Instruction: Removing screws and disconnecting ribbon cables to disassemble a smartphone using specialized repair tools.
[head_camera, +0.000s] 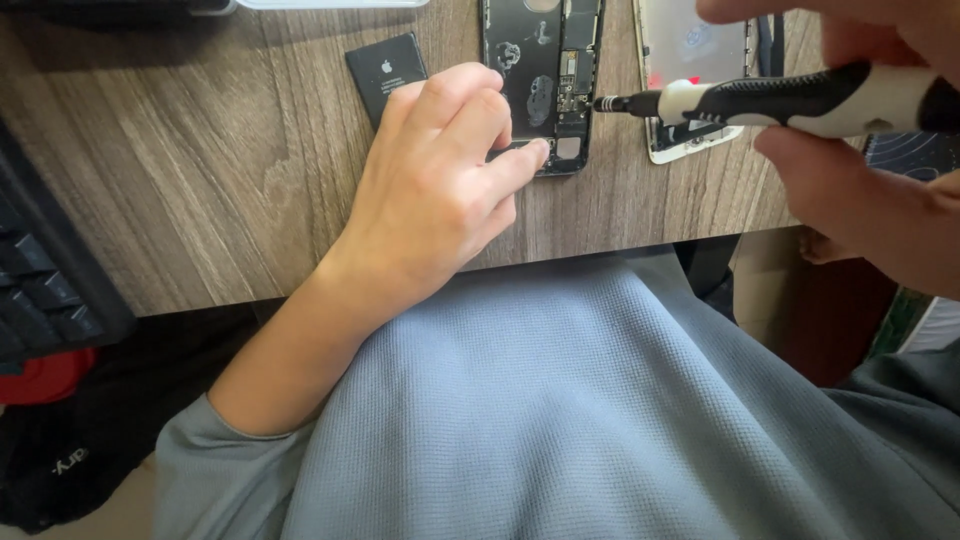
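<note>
An opened black phone body (545, 75) lies on the wooden desk (200, 170) with its inner parts showing. My left hand (435, 185) rests on the desk, its forefinger pressing on the phone's bottom left corner. My right hand (870, 150) holds a black and white electric screwdriver (790, 100) level, its tip close to the phone body's right edge. A detached screen panel (690, 70) lies right of the phone body, partly behind the screwdriver. A flat black battery (385, 75) sits just above my left hand.
A black keyboard (45, 270) runs along the desk's left edge. My grey waffle-knit top (560, 400) fills the lower frame below the desk's front edge. Dark and red cloth (45, 400) lies on the floor at the lower left.
</note>
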